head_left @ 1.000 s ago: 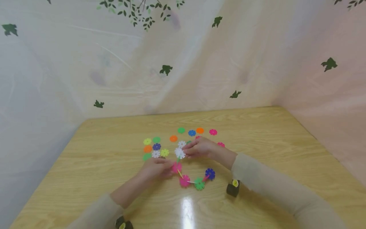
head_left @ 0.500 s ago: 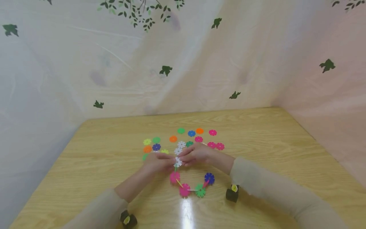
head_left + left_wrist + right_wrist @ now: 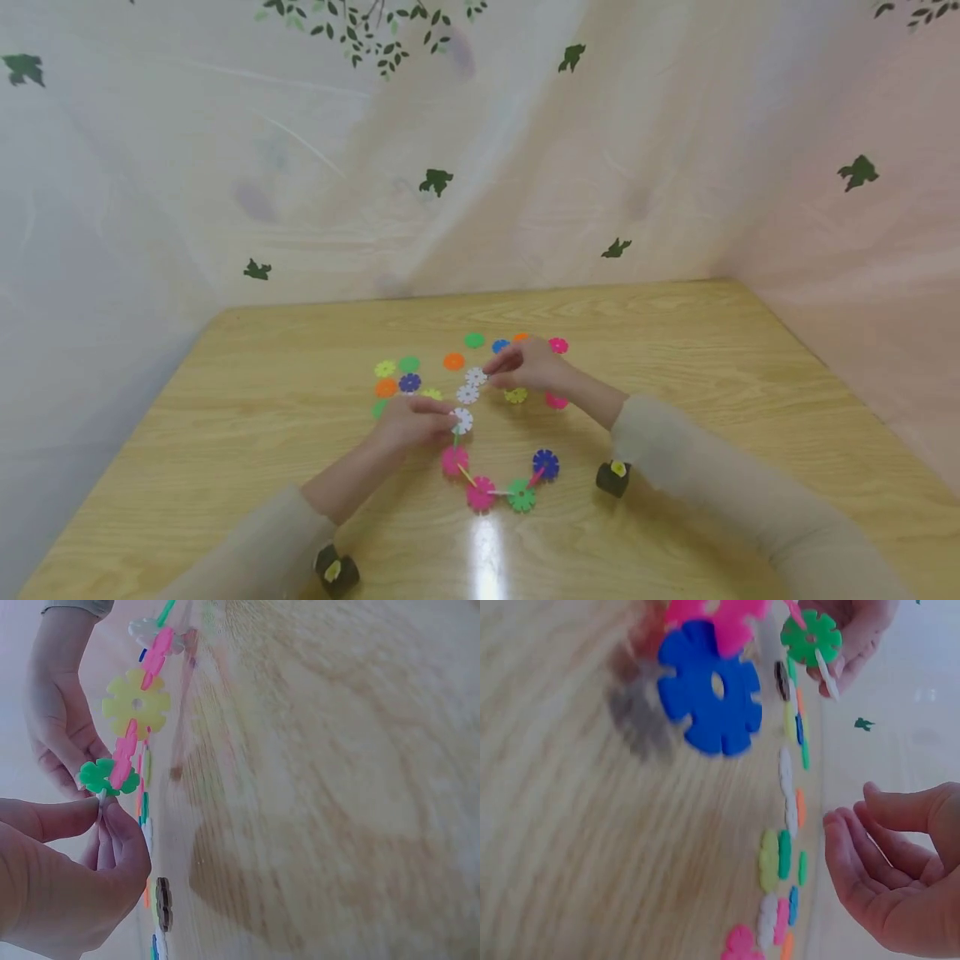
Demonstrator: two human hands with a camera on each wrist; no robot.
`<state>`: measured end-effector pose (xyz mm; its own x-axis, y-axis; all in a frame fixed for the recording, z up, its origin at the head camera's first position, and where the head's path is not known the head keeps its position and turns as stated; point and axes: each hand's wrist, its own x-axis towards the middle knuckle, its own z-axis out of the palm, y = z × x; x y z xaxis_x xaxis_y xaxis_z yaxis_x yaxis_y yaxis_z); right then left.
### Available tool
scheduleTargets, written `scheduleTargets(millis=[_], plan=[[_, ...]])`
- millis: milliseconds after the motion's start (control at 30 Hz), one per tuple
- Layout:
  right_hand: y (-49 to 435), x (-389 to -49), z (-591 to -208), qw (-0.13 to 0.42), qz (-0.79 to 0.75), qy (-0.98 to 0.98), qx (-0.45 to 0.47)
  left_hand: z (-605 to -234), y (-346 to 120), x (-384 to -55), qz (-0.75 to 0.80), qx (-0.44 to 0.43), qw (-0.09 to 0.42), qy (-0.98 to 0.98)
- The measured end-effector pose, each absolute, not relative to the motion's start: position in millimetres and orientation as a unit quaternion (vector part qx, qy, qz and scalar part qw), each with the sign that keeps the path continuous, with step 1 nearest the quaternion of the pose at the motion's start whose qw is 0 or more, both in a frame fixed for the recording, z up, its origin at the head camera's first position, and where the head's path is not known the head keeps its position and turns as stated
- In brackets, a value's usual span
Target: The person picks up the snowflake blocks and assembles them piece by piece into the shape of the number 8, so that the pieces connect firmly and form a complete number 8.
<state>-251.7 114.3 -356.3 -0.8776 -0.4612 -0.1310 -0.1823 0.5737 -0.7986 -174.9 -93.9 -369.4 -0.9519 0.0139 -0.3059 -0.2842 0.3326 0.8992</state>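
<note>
My left hand (image 3: 412, 423) pinches a white slotted plastic disc (image 3: 462, 421) by its edge, between thumb and fingers. From it hangs a chain of interlocked discs: a green one (image 3: 109, 777) seen in the left wrist view, then pink (image 3: 481, 495), yellow, white and green (image 3: 522, 495), with a blue disc (image 3: 546, 464) at the far end. My right hand (image 3: 532, 364) reaches over the loose discs, thumb and fingertips apart with nothing between them. Its fingertips are right by a loose white disc (image 3: 476, 377); another white disc (image 3: 468, 393) lies just nearer.
Loose discs lie flat on the wooden table (image 3: 675, 333). On the left is a group with an orange disc (image 3: 386, 387) and a dark blue disc (image 3: 409, 382). A yellow disc (image 3: 515, 396) lies below my right hand. A fabric backdrop (image 3: 525, 167) surrounds the table.
My right hand has let go of the chain's white disc and moved away toward the loose discs. My left hand has shifted its hold to that white disc, and the chain hangs nearer me.
</note>
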Motion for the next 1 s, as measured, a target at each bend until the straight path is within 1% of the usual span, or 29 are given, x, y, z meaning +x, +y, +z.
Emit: scheduleTargets(millis=[167, 433, 733, 1000], plan=[[124.7, -253.1, -350.8, 0.116, -0.333, 0.904, -0.243, -368.6, -94.1, -173.5, 0.576, -0.088, 0.132, 0.802], [136.0, -253.2, -356.2, 0.079, -0.271, 0.919, -0.274, -365.8, -94.8, -172.1, 0.577, -0.091, 0.132, 0.801], [134.0, -244.1, -366.6, 0.074, -0.239, 0.909, -0.334, -369.0, -94.0, -172.3, 0.57, -0.094, 0.125, 0.807], [130.5, -241.2, -366.3, 0.121, -0.234, 0.903, -0.341, -370.5, -92.2, -171.2, 0.575, -0.092, 0.127, 0.803]])
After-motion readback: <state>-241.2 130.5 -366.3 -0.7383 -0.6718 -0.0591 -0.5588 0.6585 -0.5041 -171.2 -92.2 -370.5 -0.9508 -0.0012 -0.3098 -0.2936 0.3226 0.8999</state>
